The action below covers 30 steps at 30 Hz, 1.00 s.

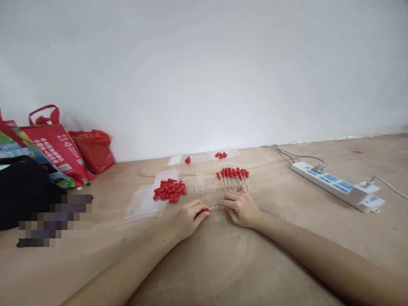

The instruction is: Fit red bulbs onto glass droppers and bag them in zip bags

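Note:
My left hand (pixel 188 219) pinches a red rubber dropper bulb (pixel 205 210), low over the table. A thin clear dropper tube (pixel 214 208) spans the gap between my hands, its far end in the closed fingers of my right hand (pixel 241 208). Whether the tube sits inside the bulb is hidden by my left fingers. Beyond my left hand, a pile of red bulbs (pixel 168 190) lies on clear zip bags (pixel 142 204). A row of bare clear tubes (pixel 199 183) lies beside the pile. Just past my right hand are several droppers with red bulbs fitted (pixel 234 173).
More clear bags (pixel 200 158) with small red bulbs (pixel 220 155) lie near the wall. A white power strip (pixel 334 185) with plugs and grey cords stands at right. Red bags (pixel 60 148) and a black cloth item (pixel 25 191) are at left.

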Motion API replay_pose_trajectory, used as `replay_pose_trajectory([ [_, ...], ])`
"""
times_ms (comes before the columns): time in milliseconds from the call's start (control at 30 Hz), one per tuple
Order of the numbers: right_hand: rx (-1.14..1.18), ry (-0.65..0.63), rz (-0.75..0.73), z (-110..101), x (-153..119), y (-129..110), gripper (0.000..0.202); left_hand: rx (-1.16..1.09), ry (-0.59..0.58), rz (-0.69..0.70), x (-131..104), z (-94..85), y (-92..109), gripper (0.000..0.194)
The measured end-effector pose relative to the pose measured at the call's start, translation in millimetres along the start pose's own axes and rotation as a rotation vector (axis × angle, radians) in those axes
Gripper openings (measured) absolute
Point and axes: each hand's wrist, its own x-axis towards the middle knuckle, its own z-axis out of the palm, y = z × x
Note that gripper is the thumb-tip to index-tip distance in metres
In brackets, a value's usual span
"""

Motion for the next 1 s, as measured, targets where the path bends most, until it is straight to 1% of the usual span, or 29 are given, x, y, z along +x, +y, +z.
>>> replay_pose_trajectory([
  [100, 0.004, -0.018, 0.031, 0.2, 0.5, -5.2, 0.020, 0.021, 0.007, 0.008, -0.8, 0.8, 0.3, 0.018],
  [233, 0.033, -0.059, 0.079, 0.7, 2.1, -12.3, 0.019, 0.028, -0.002, 0.050, -2.0, 2.7, -1.1, 0.019],
  [400, 0.056, -0.133, 0.142, 2.7, 5.0, -18.4, 0.023, 0.042, 0.027, 0.114, -3.9, 7.3, -6.3, 0.020],
  [533, 0.108, -0.206, 0.193, 2.2, 6.8, -20.9, 0.028, 0.063, 0.005, 0.147, -3.4, 6.3, -6.4, 0.019],
  [633, 0.092, -0.214, 0.164, -2.7, 8.5, -21.8, 0.028, 0.057, -0.014, 0.120, -1.5, 3.3, -4.9, 0.016],
  [733, 0.072, -0.205, 0.112, -9.0, 9.5, -21.6, 0.022, 0.028, 0.020, 0.054, 0.1, 0.5, -4.3, 0.011],
  [800, 0.063, -0.202, 0.128, -11.8, 9.3, -18.7, 0.019, 0.018, 0.065, -0.019, 0.6, -1.0, -4.9, 0.019],
  [867, 0.058, -0.189, 0.209, -13.0, 8.7, -11.8, 0.018, 0.019, 0.090, -0.104, 0.8, -2.3, -5.9, 0.028],
  [900, 0.064, -0.175, 0.276, -13.1, 8.6, -6.4, 0.019, 0.019, 0.084, -0.136, 1.0, -2.8, -6.4, 0.028],
  [1000, 0.100, -0.103, 0.564, -13.3, 10.3, 16.1, 0.023, 0.006, 0.010, -0.157, 1.7, -3.4, -8.0, 0.016],
])
